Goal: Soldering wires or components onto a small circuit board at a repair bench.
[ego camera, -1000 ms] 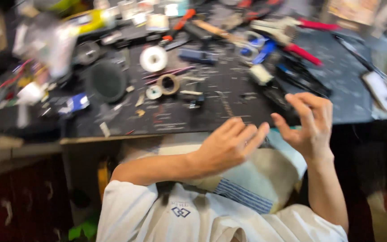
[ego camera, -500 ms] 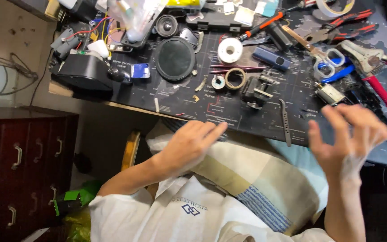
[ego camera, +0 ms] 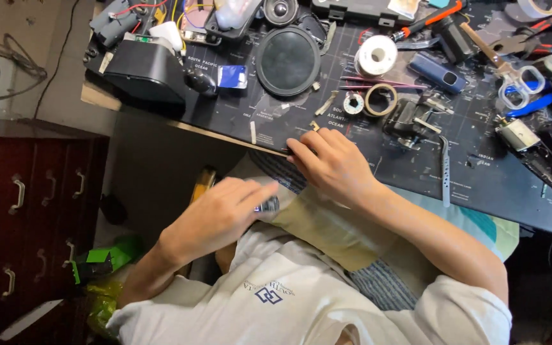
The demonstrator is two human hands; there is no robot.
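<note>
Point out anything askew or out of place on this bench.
The black box at the mat's left corner overhangs the desk edge. Metal tweezers lie loose near the front edge, beside the right hand.

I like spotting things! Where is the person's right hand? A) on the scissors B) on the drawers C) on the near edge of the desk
C: the right hand rests its fingertips on the near edge of the dark desk, away from the scissors.

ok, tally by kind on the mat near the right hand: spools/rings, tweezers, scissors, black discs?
Spools/rings: 3 (white spool, tan ring, small white ring)
Tweezers: 1
Scissors: 1
Black disc: 1
Total: 6
</note>
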